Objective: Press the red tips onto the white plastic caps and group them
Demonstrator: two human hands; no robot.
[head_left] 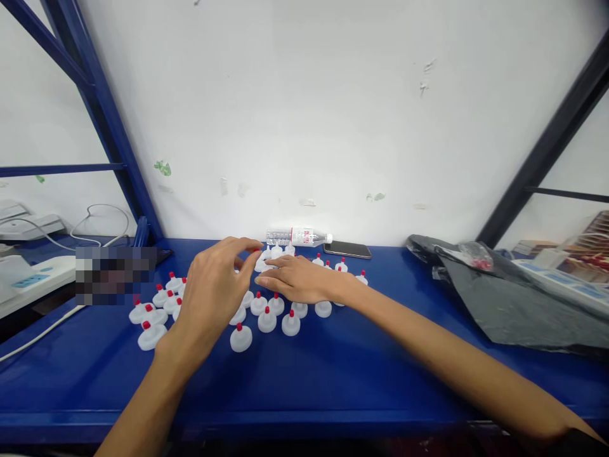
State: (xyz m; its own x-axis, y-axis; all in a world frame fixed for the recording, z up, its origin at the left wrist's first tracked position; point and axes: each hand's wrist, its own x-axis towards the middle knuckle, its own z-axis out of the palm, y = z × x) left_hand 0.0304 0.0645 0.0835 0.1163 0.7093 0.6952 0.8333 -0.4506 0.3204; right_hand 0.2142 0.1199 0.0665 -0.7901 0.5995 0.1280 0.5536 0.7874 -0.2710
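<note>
The left hand (209,279) pinches a red tip (258,252); the right hand's (302,279) grip I cannot tell. White caps (242,340) look light, stiff, best held by rims.

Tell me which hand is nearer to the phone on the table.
Right. The right hand is to the left of the phone and closer to the camera; the left hand is farther left, so farther from it.

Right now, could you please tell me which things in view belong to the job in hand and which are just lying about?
Likely the job: red-tipped white caps; plain white caps.
Likely lying about: bottle; phone; dark plastic bag; power strips.
</note>
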